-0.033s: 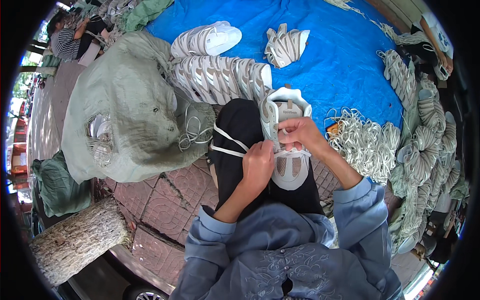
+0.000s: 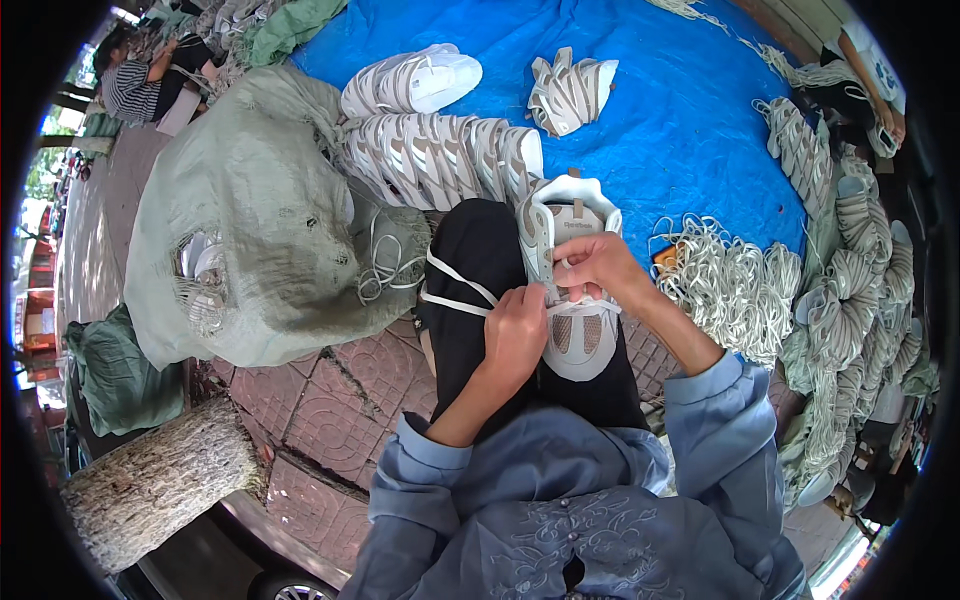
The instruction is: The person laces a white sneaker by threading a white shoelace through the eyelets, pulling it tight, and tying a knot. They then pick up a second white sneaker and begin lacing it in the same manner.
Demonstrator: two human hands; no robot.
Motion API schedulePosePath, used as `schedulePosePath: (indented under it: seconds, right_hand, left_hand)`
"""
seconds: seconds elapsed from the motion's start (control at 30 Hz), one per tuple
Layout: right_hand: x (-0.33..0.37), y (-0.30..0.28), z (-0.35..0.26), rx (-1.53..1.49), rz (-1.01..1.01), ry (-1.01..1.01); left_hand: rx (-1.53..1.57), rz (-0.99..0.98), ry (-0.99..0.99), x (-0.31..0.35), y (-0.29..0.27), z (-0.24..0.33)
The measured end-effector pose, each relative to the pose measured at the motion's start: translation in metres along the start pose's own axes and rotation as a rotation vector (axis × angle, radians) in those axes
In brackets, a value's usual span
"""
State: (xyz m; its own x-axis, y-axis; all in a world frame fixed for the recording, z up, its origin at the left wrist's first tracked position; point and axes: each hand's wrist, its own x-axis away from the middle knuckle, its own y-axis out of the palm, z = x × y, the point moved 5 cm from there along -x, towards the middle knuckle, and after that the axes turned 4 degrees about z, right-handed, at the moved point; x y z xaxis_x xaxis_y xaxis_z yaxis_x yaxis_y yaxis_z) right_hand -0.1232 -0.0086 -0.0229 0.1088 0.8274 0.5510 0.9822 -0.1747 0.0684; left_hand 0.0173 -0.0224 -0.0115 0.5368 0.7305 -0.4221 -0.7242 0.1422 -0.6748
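A grey, white and beige sneaker [image 2: 580,362] rests across my lap, toe toward me and its opening facing away. A white shoelace [image 2: 458,300] lies over my left knee and runs to the lower eyelets. My left hand [image 2: 515,328] is closed in a pinch on this lace, at the left side of the shoe's throat. Bent over the tongue and eyelets, my right hand [image 2: 602,266] pinches with thumb and forefinger. A bit of white lace shows between those fingertips; their exact grip is partly hidden.
Ahead, nested sneakers [image 2: 425,155] and a small shoe bundle [image 2: 572,92] lie on a blue tarp [image 2: 680,120]. A pile of white laces [image 2: 735,285] sits right, beyond it strung shoes [image 2: 855,290]. Left are a large woven sack [image 2: 240,220] and a tree trunk [image 2: 165,475]. Other people sit farther off.
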Motion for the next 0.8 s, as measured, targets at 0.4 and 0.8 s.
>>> schedulePosePath:
  seconds: [0.4,0.8]
  right_hand:
    - [-0.019,0.015,-0.017,0.421,0.121,-0.247]
    - [-0.010,0.013,-0.013,0.133,0.113,-0.235]
  left_hand:
    - [0.163,-0.035,-0.181,-0.010,-0.002,-0.011]
    - [-0.102,-0.002,-0.022,-0.010,-0.011,0.021]
